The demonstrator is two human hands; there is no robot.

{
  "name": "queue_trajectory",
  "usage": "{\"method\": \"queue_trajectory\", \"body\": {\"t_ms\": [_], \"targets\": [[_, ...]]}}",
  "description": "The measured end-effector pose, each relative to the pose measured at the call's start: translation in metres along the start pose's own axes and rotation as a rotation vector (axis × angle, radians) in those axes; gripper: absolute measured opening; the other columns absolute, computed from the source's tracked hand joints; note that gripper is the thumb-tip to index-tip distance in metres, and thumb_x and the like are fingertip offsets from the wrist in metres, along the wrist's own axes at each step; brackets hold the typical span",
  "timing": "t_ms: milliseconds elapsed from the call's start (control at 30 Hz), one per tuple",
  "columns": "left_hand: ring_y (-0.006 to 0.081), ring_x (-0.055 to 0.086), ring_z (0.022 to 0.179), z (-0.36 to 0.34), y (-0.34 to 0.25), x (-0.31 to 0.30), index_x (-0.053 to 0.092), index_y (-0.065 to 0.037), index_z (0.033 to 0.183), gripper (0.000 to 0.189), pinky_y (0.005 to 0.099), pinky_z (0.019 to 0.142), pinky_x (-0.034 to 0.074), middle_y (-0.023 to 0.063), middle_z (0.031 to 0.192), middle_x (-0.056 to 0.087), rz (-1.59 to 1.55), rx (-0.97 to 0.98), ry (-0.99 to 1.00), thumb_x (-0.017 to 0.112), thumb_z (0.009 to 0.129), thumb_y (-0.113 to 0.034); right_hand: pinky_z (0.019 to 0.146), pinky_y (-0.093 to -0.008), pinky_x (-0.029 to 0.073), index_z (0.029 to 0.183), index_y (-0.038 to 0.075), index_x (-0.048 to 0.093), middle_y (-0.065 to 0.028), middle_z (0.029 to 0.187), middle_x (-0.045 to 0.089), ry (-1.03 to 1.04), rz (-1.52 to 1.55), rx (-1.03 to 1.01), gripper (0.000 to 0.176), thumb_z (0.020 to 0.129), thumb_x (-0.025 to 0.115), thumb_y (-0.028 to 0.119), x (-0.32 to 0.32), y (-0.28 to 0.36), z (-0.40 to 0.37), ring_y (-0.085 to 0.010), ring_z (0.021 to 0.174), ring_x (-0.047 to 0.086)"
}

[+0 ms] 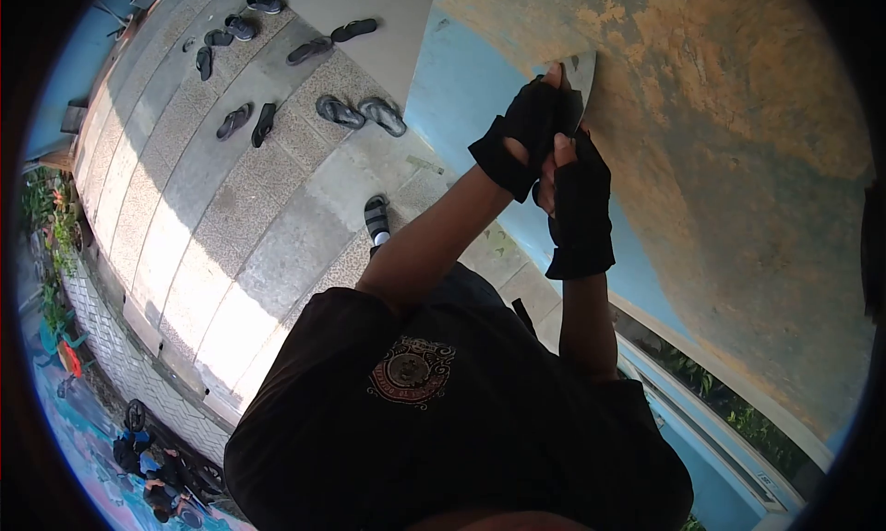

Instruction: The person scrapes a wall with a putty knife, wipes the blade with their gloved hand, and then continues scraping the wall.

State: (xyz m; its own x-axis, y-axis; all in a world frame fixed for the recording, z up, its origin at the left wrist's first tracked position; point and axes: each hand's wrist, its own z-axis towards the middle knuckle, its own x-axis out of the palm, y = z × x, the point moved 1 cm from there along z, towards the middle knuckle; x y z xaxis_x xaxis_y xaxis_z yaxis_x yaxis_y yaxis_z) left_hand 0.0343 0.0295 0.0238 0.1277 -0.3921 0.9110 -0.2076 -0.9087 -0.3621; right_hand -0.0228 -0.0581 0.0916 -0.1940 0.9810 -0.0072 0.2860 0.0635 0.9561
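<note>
A metal scraper with a broad blade lies against the wall, whose light blue paint gives way to a worn, patchy orange-brown and grey surface. My left hand, in a black fingerless glove, is closed around the scraper near its blade, thumb toward the metal. Just below and to the right, my right hand, gloved the same way, is closed on the scraper's lower part with its thumb pointing up. The handle is mostly hidden by both hands.
Several sandals lie scattered on the tiled floor. My sandalled foot stands near the wall's base. A low patterned wall with plants runs along the left. Beyond it are a motorcycle and what looks like a person.
</note>
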Motion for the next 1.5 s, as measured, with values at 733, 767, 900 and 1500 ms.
{"method": "queue_trajectory", "body": {"t_ms": [733, 767, 900, 1500], "targets": [[0.0201, 0.06, 0.076, -0.016, 0.002, -0.055, 0.055, -0.01, 0.089, 0.049, 0.0392, 0.074, 0.054, 0.0023, 0.077, 0.058, -0.146, -0.173, 0.1, 0.051, 0.098, -0.058, 0.039, -0.024, 0.031, 0.087, 0.009, 0.054, 0.0025, 0.062, 0.05, 0.035, -0.211, -0.127, 0.024, 0.101, 0.056, 0.027, 0.009, -0.031, -0.013, -0.007, 0.041, 0.041], [0.0209, 0.063, 0.081, -0.032, 0.003, -0.055, 0.057, -0.009, 0.094, 0.046, 0.0395, 0.077, 0.054, 0.0032, 0.084, 0.062, -0.081, -0.181, 0.071, 0.053, 0.098, -0.055, 0.04, -0.0242, 0.031, 0.087, 0.009, 0.053, 0.0018, 0.063, 0.049, 0.118, -0.037, 0.02, 0.025, 0.101, 0.055, 0.029, 0.003, -0.033, -0.022, -0.0072, 0.042, 0.041], [0.0254, 0.066, 0.101, -0.075, 0.003, -0.066, 0.059, -0.006, 0.111, 0.044, 0.04, 0.084, 0.054, 0.0113, 0.108, 0.068, -0.01, -0.301, 0.134, 0.06, 0.097, -0.048, 0.042, -0.025, 0.032, 0.089, 0.01, 0.051, -0.0001, 0.065, 0.049, 0.229, 0.112, 0.208, 0.026, 0.102, 0.054, 0.032, -0.02, -0.017, -0.057, -0.0081, 0.044, 0.041], [0.0077, 0.032, 0.05, -0.148, -0.091, -0.092, 0.054, -0.002, 0.109, 0.031, 0.0268, 0.05, 0.03, -0.0041, 0.06, 0.037, 0.351, 0.029, -0.099, 0.06, 0.098, -0.031, 0.039, -0.0202, 0.033, 0.119, 0.003, 0.053, 0.0002, 0.071, 0.053, 0.044, 0.042, -0.026, 0.035, 0.101, 0.056, 0.033, -0.036, -0.01, -0.037, -0.0037, 0.043, 0.04]]}}
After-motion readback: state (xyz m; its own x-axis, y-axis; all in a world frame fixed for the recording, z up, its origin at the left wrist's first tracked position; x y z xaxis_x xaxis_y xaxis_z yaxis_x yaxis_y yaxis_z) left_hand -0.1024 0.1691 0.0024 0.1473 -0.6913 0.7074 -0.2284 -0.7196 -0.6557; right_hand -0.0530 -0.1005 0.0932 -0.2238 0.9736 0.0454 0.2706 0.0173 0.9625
